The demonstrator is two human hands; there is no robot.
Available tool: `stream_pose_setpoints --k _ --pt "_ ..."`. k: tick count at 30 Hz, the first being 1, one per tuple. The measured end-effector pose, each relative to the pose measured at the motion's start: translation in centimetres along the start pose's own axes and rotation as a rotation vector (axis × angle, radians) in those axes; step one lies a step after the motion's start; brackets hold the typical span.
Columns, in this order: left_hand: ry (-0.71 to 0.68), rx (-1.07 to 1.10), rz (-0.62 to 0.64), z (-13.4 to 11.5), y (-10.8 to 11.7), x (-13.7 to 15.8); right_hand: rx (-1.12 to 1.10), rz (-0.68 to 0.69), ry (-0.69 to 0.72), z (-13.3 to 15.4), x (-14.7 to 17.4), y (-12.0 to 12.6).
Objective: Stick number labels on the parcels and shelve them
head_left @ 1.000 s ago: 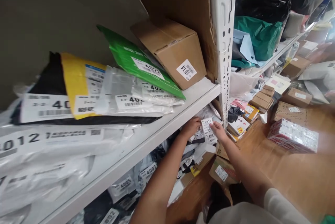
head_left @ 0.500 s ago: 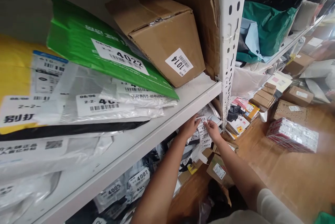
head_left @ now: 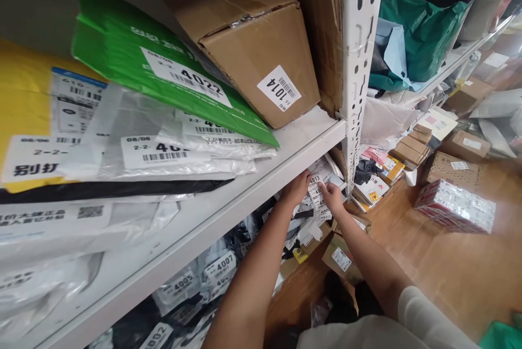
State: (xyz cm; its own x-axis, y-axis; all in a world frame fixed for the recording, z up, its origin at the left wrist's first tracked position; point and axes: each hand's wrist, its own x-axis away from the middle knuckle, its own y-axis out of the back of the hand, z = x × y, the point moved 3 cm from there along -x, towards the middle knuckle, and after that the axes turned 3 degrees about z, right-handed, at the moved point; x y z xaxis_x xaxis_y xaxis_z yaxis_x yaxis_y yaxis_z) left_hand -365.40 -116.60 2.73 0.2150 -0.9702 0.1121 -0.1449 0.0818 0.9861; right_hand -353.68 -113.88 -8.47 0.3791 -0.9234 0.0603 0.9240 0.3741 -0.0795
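Observation:
A strip of printed number labels (head_left: 317,195) hangs between my hands, just beyond the front edge of the shelf; "4013" shows at its top. My left hand (head_left: 299,188) is closed at the strip's upper left, its fingertips partly hidden. On the right side, my right hand (head_left: 331,197) pinches the strip between thumb and fingers. Below and behind the hands lie white and grey mailing bags (head_left: 299,224) on the lower shelf, some with labels.
A white metal shelf (head_left: 261,186) holds a green mailer (head_left: 163,77) marked 4022, a brown carton (head_left: 261,61) marked 1014 and stacked bags. A perforated post (head_left: 356,66) stands right of them. Cartons and a red-and-white box (head_left: 454,206) lie on the wooden floor (head_left: 408,267).
The label strip has shifted slightly and its lower end hangs differently between my hands. My view has tilted a little, so the shelf's contents appear higher.

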Motion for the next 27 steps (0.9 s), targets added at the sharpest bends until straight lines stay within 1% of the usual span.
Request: stream_pose_setpoints --k 8,10,14,17,20,22,25,27 --pt "0.024 -0.073 0.017 -0.2 -0.2 0.0 -0.045 0.012 -0.006 -0.3 0.0 0.2" --pt "0.031 -0.104 0.027 -0.5 -0.3 0.0 -0.050 -0.020 -0.022 -0.8 -0.3 0.3" --pt "0.078 -0.159 0.045 -1.2 -0.7 -0.1 -0.059 -0.124 -0.091 -1.9 -0.9 0.4" --pt "0.117 -0.180 0.020 -1.7 -1.0 -0.2 -0.107 -0.126 -0.137 -2.4 -0.7 0.4" --pt "0.136 -0.188 -0.001 -2.1 -1.2 -0.3 -0.177 -0.058 -0.162 -2.4 -0.2 0.5" --pt "0.134 -0.187 -0.007 -2.4 -1.4 -0.3 -0.204 -0.054 -0.177 -2.4 0.4 0.8" --pt "0.132 -0.188 -0.020 -2.8 -1.4 -0.2 -0.223 -0.131 -0.211 -2.5 2.0 1.6" --pt "0.143 -0.184 -0.031 -3.0 -1.2 -0.1 -0.243 -0.181 -0.239 -2.6 3.7 2.5"
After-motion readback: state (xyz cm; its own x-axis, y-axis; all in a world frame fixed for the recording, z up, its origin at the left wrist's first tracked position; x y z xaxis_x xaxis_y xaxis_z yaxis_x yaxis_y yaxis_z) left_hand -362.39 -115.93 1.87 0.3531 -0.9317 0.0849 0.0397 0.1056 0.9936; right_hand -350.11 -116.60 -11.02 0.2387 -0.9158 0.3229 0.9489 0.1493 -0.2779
